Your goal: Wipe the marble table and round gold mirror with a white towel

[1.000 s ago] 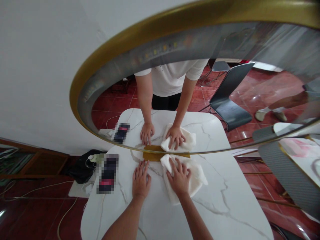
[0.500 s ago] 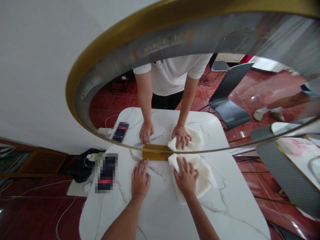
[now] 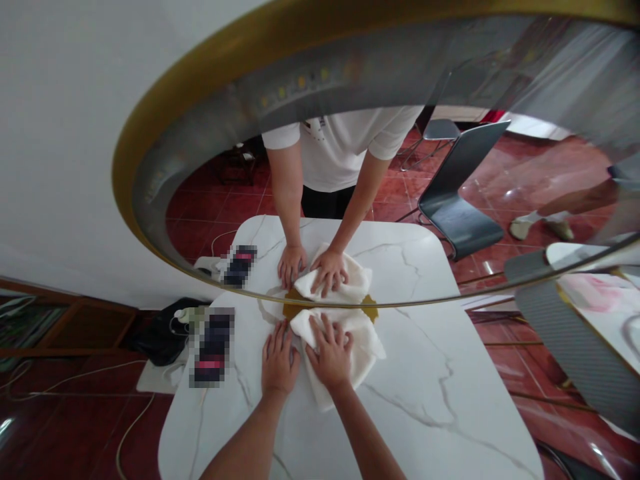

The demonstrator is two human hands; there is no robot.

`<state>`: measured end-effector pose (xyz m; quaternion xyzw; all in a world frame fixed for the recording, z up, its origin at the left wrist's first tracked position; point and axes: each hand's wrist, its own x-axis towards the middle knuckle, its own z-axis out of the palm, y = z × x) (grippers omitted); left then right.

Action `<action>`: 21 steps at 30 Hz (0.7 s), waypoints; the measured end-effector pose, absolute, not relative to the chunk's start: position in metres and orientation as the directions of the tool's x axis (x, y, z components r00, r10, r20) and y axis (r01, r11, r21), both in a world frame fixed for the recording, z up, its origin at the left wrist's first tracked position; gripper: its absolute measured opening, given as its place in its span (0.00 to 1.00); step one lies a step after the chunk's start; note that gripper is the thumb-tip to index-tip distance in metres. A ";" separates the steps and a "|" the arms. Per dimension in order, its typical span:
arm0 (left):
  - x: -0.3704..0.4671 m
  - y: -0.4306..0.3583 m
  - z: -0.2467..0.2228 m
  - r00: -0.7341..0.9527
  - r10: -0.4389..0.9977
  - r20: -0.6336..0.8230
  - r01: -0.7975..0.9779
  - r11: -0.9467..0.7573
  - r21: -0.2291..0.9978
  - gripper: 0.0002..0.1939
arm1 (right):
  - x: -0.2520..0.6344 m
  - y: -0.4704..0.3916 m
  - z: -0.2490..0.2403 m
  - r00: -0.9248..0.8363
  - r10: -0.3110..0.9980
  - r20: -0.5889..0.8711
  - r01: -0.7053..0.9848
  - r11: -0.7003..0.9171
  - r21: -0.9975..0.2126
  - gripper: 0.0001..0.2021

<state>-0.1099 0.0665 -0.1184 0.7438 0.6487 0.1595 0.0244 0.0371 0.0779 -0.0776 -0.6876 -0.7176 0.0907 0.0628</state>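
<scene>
A white cloth (image 3: pixel 366 343) lies bunched on the white marble-patterned table (image 3: pixel 415 440), close to the bottom edge of the mirror (image 3: pixel 123 173). My right hand (image 3: pixel 330 353) rests flat on top of the cloth, pressing it down with its fingers spread. Just left of the cloth, my left hand (image 3: pixel 280 363) lies flat on the bare tabletop, its fingers stretched forward. Behind the cloth a gold-coloured base (image 3: pixel 370 312) shows beneath the mirror; the cloth hides most of it. Both hands and the cloth are reflected in the mirror.
A blurred-out dark phone-like object (image 3: pixel 214 350) is on the table's left side. Beyond that edge are a black bag (image 3: pixel 160 333) and cables on the floor. A grey ribbed chair (image 3: pixel 565 347) stands at right, before another table. The reflection shows a dark chair and a person's legs.
My right hand and the cloth have slid left across the table, now close beside my left hand. The right end of the gold base has come into sight. My left hand has stayed put.
</scene>
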 end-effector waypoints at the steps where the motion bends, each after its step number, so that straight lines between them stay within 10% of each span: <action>1: -0.110 0.067 -0.117 0.103 0.974 0.203 0.956 -0.153 0.249 0.29 | 0.041 0.077 -0.077 -0.040 0.999 -0.029 0.977 0.033 -0.213 0.30; 21: -0.106 0.067 -0.109 0.048 0.986 0.158 0.951 -0.093 0.294 0.33 | 0.052 0.075 -0.073 -0.104 0.994 -0.026 0.980 0.098 -0.176 0.29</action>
